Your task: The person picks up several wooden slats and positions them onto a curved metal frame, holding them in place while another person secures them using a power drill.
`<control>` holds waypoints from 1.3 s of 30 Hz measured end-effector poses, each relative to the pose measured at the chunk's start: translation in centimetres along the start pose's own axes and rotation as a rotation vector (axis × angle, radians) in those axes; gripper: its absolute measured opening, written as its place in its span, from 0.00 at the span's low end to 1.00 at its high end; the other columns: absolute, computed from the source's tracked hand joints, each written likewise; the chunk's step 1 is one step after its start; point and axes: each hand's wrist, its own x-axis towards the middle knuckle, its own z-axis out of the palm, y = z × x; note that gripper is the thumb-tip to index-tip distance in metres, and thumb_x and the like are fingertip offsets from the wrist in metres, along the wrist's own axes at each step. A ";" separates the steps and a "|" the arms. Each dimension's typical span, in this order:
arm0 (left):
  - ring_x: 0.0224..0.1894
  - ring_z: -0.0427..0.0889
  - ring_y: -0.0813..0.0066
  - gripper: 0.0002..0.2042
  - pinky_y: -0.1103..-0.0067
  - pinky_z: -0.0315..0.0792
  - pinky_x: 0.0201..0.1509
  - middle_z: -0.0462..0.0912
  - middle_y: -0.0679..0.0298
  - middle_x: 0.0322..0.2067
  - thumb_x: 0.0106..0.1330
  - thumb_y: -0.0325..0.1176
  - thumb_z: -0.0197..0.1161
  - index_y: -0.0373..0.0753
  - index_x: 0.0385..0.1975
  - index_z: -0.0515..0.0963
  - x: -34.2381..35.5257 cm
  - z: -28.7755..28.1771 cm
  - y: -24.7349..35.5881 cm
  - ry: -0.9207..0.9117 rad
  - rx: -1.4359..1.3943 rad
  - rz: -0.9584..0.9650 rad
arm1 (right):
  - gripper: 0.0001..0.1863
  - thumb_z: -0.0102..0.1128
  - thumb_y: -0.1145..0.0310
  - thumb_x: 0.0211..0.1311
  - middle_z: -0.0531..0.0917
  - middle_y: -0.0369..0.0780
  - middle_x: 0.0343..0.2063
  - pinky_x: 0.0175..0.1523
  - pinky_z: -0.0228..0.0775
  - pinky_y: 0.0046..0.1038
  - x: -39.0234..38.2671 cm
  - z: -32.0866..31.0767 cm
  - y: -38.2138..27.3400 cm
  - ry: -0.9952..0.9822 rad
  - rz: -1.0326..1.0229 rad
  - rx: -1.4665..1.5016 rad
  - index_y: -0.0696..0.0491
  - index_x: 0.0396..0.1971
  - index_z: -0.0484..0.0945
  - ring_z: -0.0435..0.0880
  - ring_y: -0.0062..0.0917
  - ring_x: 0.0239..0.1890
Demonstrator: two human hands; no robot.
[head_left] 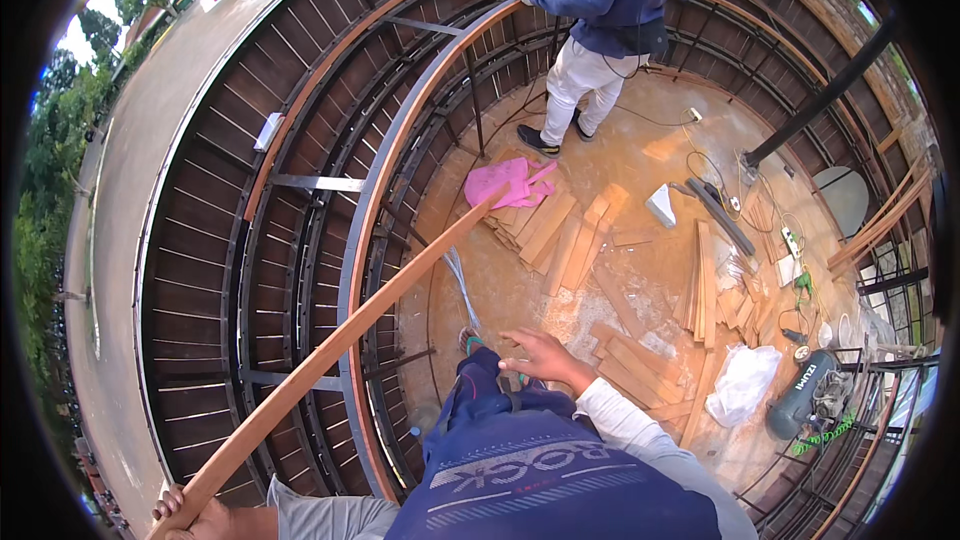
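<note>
My left hand (190,517) is closed around the near end of a long wooden plank (335,348) at the lower left. The plank slants across the curved, wood-topped metal rail (366,225), and its far end reaches a pink plastic bag (490,180). In front of my body hangs my right hand (548,355), fingers apart and holding nothing. Beneath it lies the dusty floor (480,285), with a stack of short boards (540,230) beside the pink bag.
A co-worker (620,0) stands at the far rail, a gloved hand on a tool. Loose boards (640,370), a white plastic bag (743,385), cables and a dark green air compressor (803,395) lie to the right. A black post (820,95) rises at far right.
</note>
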 end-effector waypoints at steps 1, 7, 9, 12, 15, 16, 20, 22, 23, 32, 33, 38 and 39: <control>0.37 0.69 0.63 0.27 0.66 0.68 0.48 0.68 0.59 0.33 0.79 0.57 0.45 0.32 0.42 0.68 0.3 -2.6 1.1 -0.010 -0.040 -0.029 | 0.38 0.67 0.43 0.63 0.81 0.49 0.55 0.59 0.75 0.40 -0.2 0.3 -0.1 -0.029 0.004 0.050 0.53 0.65 0.73 0.83 0.41 0.55; 0.29 0.70 0.64 0.30 0.69 0.70 0.39 0.69 0.58 0.29 0.79 0.60 0.39 0.32 0.37 0.68 -3.8 -9.4 6.2 0.064 -0.259 0.032 | 0.44 0.58 0.36 0.68 0.78 0.48 0.59 0.66 0.71 0.44 2.1 3.1 -1.2 0.101 0.069 0.987 0.60 0.67 0.67 0.79 0.39 0.60; 0.30 0.73 0.63 0.29 0.69 0.73 0.41 0.71 0.57 0.29 0.79 0.57 0.42 0.29 0.38 0.69 -7.0 -9.6 8.3 -0.084 -0.436 -0.003 | 0.44 0.54 0.35 0.71 0.76 0.49 0.60 0.70 0.68 0.48 3.7 1.3 -3.5 0.103 0.235 1.555 0.62 0.65 0.67 0.76 0.39 0.63; 0.23 0.75 0.77 0.21 0.80 0.70 0.23 0.76 0.70 0.22 0.74 0.56 0.55 0.41 0.38 0.77 -13.3 -0.7 7.3 0.139 -0.274 0.168 | 0.41 0.48 0.33 0.72 0.79 0.49 0.56 0.70 0.68 0.48 5.0 -1.7 -7.1 0.060 0.108 2.057 0.61 0.59 0.71 0.78 0.39 0.60; 0.22 0.74 0.78 0.20 0.81 0.69 0.23 0.74 0.72 0.20 0.73 0.56 0.55 0.43 0.34 0.75 -15.3 -1.5 9.7 0.118 -0.177 0.280 | 0.38 0.40 0.36 0.76 0.81 0.47 0.54 0.69 0.69 0.46 7.1 0.1 -7.3 -0.011 0.152 2.134 0.60 0.57 0.73 0.80 0.37 0.58; 0.22 0.73 0.78 0.20 0.81 0.68 0.23 0.73 0.72 0.20 0.73 0.56 0.55 0.44 0.33 0.75 -15.5 -1.9 10.1 0.107 -0.145 0.314 | 0.37 0.39 0.37 0.77 0.81 0.46 0.54 0.69 0.70 0.46 7.7 0.6 -7.8 -0.031 0.143 2.151 0.60 0.57 0.73 0.80 0.37 0.59; 0.21 0.72 0.79 0.20 0.83 0.66 0.23 0.70 0.75 0.18 0.73 0.56 0.55 0.46 0.28 0.73 -14.6 -4.1 11.2 0.030 -0.037 0.451 | 0.36 0.34 0.40 0.80 0.80 0.46 0.56 0.70 0.70 0.43 10.3 1.2 -11.8 -0.127 0.104 2.152 0.60 0.60 0.71 0.80 0.36 0.58; 0.21 0.71 0.80 0.20 0.83 0.65 0.23 0.68 0.76 0.17 0.72 0.56 0.55 0.47 0.26 0.73 -13.8 -5.8 10.5 -0.063 0.017 0.525 | 0.36 0.33 0.42 0.81 0.80 0.47 0.57 0.70 0.69 0.44 12.4 0.5 -14.4 -0.180 0.033 2.103 0.61 0.62 0.70 0.80 0.36 0.59; 0.21 0.70 0.80 0.20 0.84 0.65 0.23 0.68 0.77 0.17 0.72 0.56 0.55 0.47 0.25 0.72 -13.3 -6.6 10.0 -0.104 0.026 0.562 | 0.35 0.32 0.42 0.81 0.79 0.47 0.57 0.71 0.69 0.44 13.5 0.4 -15.5 -0.211 -0.013 2.070 0.61 0.62 0.70 0.80 0.37 0.59; 0.29 0.75 0.72 0.34 0.77 0.75 0.28 0.75 0.57 0.38 0.57 0.27 0.75 0.26 0.61 0.63 -7.1 -21.3 5.2 0.766 0.681 0.841 | 0.17 0.58 0.55 0.76 0.82 0.44 0.52 0.66 0.77 0.43 24.5 -1.3 -23.8 -0.176 -0.001 1.741 0.53 0.52 0.74 0.83 0.33 0.56; 0.28 0.76 0.72 0.30 0.77 0.74 0.27 0.76 0.58 0.35 0.58 0.26 0.74 0.27 0.57 0.66 -6.8 -22.3 4.1 0.727 0.741 0.782 | 0.17 0.59 0.55 0.75 0.82 0.44 0.51 0.66 0.78 0.43 25.4 -1.4 -23.7 -0.140 0.011 1.723 0.53 0.50 0.75 0.84 0.32 0.55; 0.23 0.78 0.71 0.11 0.76 0.73 0.25 0.80 0.64 0.23 0.59 0.23 0.74 0.30 0.37 0.79 -6.2 -23.8 -0.3 0.489 0.958 0.468 | 0.16 0.64 0.55 0.71 0.85 0.42 0.46 0.61 0.81 0.38 30.2 -2.2 -23.8 -0.086 -0.019 1.558 0.53 0.45 0.79 0.86 0.30 0.51; 0.23 0.78 0.71 0.09 0.75 0.74 0.26 0.81 0.64 0.21 0.58 0.24 0.76 0.32 0.33 0.81 -4.9 -13.2 -3.7 0.649 0.811 0.532 | 0.17 0.65 0.55 0.70 0.85 0.42 0.46 0.61 0.82 0.37 31.5 -2.2 -23.2 -0.095 -0.034 1.530 0.55 0.45 0.79 0.86 0.30 0.51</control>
